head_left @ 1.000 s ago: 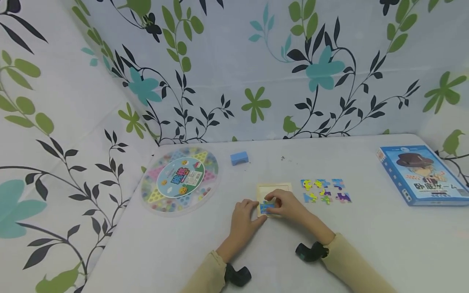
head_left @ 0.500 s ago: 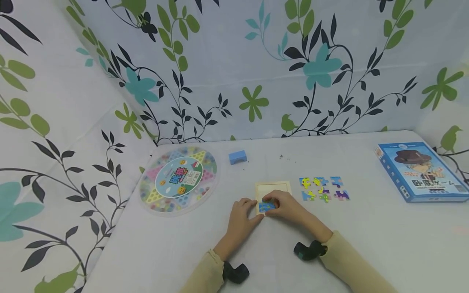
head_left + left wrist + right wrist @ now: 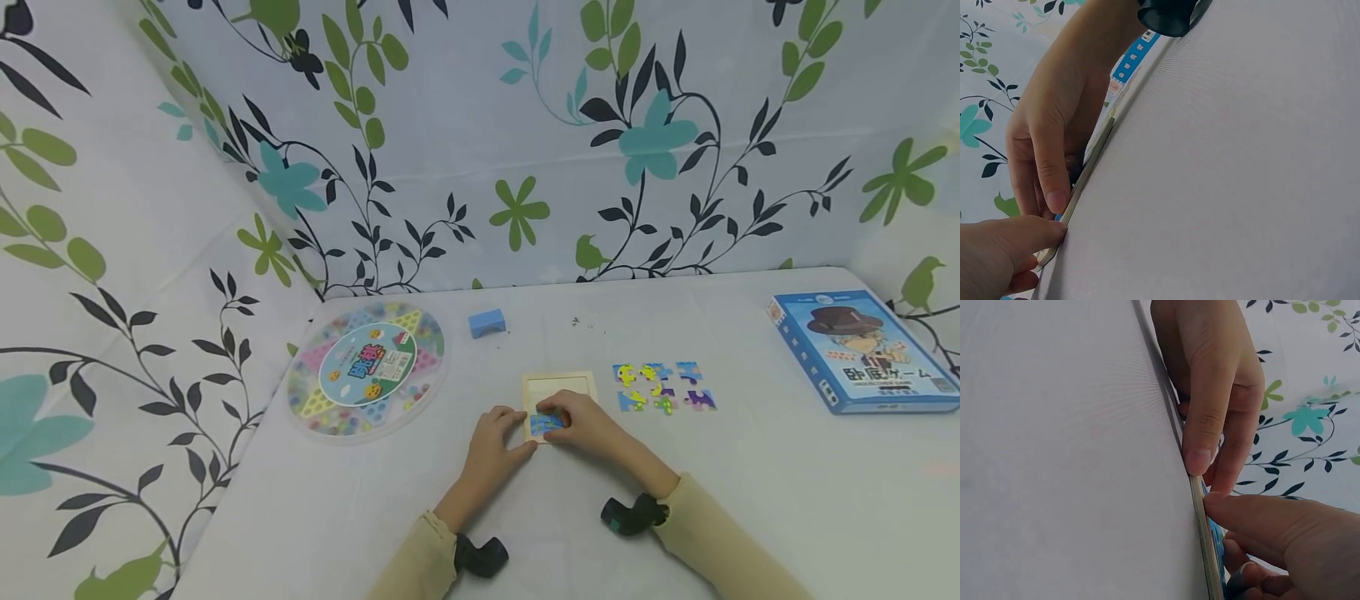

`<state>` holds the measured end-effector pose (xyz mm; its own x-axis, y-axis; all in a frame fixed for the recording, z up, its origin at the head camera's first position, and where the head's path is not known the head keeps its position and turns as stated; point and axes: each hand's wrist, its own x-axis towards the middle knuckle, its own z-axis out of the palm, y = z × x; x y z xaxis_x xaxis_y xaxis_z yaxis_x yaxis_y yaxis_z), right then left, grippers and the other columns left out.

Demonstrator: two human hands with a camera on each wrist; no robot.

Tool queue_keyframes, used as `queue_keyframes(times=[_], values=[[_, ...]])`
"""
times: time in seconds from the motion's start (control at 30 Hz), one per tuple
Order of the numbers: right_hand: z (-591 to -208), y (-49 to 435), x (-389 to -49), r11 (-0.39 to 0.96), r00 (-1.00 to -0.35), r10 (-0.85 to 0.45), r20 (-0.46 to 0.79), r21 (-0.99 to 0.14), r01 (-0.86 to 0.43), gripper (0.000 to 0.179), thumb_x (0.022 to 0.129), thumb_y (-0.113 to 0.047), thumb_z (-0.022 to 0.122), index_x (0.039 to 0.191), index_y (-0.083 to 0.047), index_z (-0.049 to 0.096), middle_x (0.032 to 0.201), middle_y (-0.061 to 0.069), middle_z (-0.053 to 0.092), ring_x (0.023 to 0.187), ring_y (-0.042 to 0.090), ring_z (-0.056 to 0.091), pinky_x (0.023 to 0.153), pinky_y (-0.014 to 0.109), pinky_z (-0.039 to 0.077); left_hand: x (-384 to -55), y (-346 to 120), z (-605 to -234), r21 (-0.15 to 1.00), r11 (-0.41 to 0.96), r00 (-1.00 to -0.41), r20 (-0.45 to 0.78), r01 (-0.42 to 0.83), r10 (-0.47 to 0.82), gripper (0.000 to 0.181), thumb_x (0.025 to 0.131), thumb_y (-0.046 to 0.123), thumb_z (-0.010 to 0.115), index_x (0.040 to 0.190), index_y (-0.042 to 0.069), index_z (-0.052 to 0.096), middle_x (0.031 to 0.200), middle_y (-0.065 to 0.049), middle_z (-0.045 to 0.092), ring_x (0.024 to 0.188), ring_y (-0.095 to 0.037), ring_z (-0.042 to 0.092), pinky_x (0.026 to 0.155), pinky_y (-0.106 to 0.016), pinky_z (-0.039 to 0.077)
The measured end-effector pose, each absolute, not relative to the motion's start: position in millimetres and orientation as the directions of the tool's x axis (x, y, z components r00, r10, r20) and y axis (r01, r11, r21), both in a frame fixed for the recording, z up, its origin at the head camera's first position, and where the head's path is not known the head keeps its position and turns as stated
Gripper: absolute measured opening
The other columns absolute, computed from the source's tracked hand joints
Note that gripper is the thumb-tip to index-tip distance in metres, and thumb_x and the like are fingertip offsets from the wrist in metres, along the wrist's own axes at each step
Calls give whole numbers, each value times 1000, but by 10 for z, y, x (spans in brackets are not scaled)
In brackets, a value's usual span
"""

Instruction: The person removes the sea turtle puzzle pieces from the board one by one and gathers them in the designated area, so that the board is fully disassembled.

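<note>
A shallow wooden puzzle tray lies on the table between both hands, with blue puzzle pieces in its near part and bare wood at its far part. The left hand grips the tray's near left corner, thumb at the front edge and fingers along the left side. Over the tray's near right part, the right hand has curled fingers and thumb pinching a puzzle piece, mostly hidden under them. In the right wrist view, the right thumb touches the inner side of the tray's rim.
Several loose puzzle pieces lie in rows right of the tray. A round Chinese checkers set is at left, a blue block behind the tray, dark crumbs near it. A blue game box stands far right.
The right fingertips have drawn in a little over the near part of the tray, showing more of the blue pieces. The left hand stays at its corner, and the head view has shifted slightly.
</note>
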<state>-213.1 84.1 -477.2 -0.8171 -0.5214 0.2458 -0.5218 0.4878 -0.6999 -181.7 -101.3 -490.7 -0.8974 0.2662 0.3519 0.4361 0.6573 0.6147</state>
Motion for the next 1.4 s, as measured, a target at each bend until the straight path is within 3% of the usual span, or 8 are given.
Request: queue_keyframes(times=[0.17,0.5,1.13,1.4], values=[[-4778,819,-2124,542,-813,-537,226,-645,-538,46,72,-19,74,111,1,60,87,-1,50,66,8,40,57,22,36,-1813,-1006,-4905,617,653,-895,357,440,267,37,73,17,73,104,1,63,97,-4,54,86,-20,47,75,-33,40],[-4796,831,-2127,503,-803,-531,270,-663,-555,43,70,-20,76,107,-4,60,90,1,53,72,12,44,61,25,39,-1818,-1016,-4908,611,658,-896,352,440,272,38,73,19,74,104,1,63,98,-4,54,87,-20,47,76,-34,40],[-4791,838,-2111,470,-826,-514,232,-730,-497,46,71,-13,75,111,1,58,80,-3,47,65,8,39,58,25,37,-1828,-1015,-4926,576,684,-890,360,447,279,37,72,21,74,103,3,64,97,-4,55,88,-21,50,77,-34,41],[-4795,870,-2138,430,-841,-493,223,-777,-459,43,72,-13,75,109,2,59,78,-2,51,62,7,42,57,24,40,-1819,-1010,-4912,585,682,-894,354,440,273,37,72,20,74,103,2,64,97,-4,55,88,-21,50,77,-34,41]])
